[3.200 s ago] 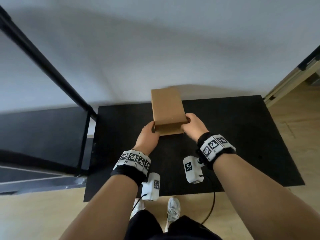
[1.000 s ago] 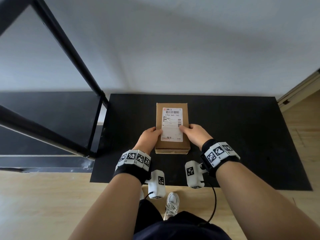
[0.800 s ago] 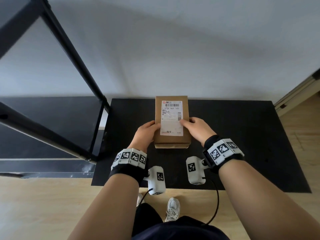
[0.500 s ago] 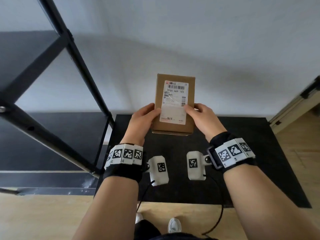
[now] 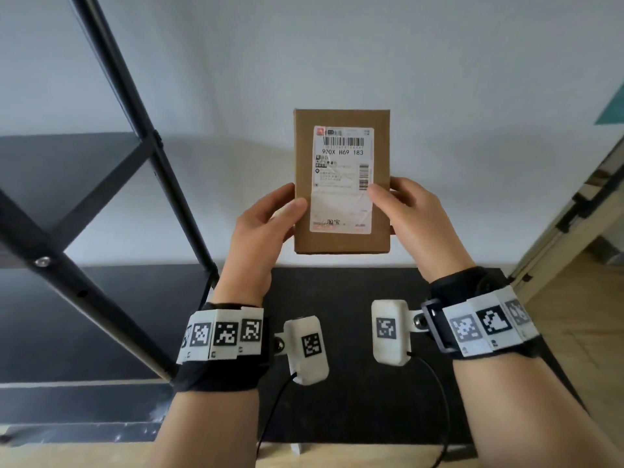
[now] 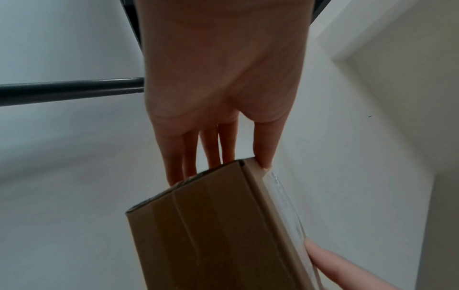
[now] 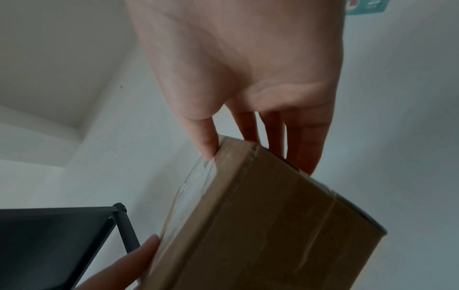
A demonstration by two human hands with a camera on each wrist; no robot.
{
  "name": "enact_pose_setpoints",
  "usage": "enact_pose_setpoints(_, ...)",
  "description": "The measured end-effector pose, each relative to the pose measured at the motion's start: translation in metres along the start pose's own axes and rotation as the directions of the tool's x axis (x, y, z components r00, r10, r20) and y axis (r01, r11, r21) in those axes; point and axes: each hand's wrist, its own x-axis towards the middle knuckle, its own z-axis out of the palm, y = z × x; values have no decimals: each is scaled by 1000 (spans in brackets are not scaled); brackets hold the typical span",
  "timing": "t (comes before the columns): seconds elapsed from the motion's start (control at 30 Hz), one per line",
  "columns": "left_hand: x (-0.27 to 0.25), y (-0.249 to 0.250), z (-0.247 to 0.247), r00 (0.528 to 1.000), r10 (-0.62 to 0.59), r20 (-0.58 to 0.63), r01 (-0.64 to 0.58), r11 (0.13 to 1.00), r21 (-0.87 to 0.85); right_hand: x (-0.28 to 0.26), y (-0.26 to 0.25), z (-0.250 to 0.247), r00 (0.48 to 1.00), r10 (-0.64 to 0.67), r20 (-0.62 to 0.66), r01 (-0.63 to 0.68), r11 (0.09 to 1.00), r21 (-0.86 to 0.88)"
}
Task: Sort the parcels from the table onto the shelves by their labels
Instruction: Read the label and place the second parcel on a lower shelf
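Observation:
A brown cardboard parcel (image 5: 341,238) is held upright in the air in front of the white wall, above the black table (image 5: 354,400). Its white shipping label (image 5: 342,180) faces me and reads 900X H69 183. My left hand (image 5: 266,224) grips the parcel's left edge, thumb on the front and fingers behind. My right hand (image 5: 405,211) grips the right edge the same way. In the left wrist view the parcel (image 6: 213,225) shows from below, pinched between thumb and fingers (image 6: 188,157). The right wrist view shows the parcel (image 7: 261,215) likewise.
A black metal shelf rack (image 5: 135,106) stands at the left, with a dark shelf board (image 5: 60,177) at about hand height and another lower down. A pale door frame (image 5: 574,211) runs along the right. Wooden floor lies below the table.
Both hands lifted the parcel off the table and raised it upright to about chest height. Earlier it was turned over so the label side faces me.

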Motion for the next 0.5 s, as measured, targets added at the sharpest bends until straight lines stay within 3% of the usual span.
enact_pose_setpoints(0.2, 0, 10, -5, 995, 93, 45, -91, 995, -48, -1, -12, -6, 1000, -17, -10, 18, 994, 110)
enact_pose_setpoints(0.5, 4, 19, -6, 991, 124, 52, -120, 990, -78, 5, -15, -3, 999, -34, -26, 38, 989, 144)
